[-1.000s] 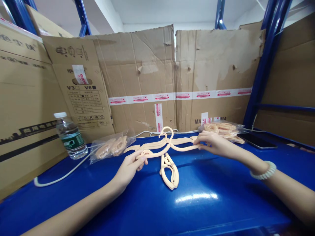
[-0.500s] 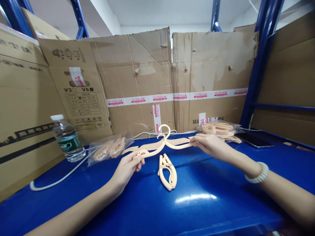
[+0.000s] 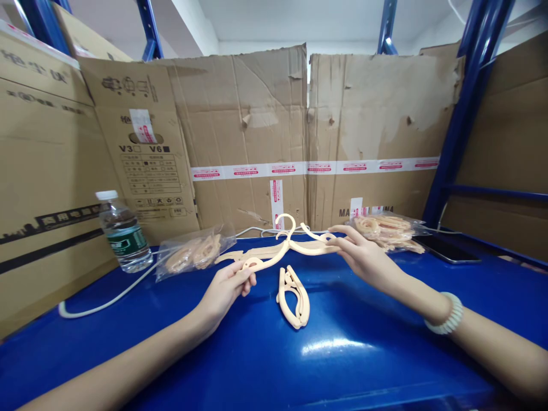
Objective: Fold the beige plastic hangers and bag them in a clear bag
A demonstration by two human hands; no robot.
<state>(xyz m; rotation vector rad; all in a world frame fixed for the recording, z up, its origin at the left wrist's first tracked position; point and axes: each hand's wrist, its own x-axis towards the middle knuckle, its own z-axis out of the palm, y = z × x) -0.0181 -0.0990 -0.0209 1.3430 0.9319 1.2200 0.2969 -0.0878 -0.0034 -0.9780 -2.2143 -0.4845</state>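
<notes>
Head view: left hand (image 3: 225, 290) and right hand (image 3: 368, 257) pinch one hanger (image 3: 289, 244); carton (image 3: 141, 197) reads "V6".

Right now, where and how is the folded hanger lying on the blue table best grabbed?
Probably by its near end, coming from the person's side and pinching across its outer edges. The folded hanger lies flat, narrowing to that end, which faces the person; its far end points toward the other hanger, where the left hand and right hand are busy.
</notes>
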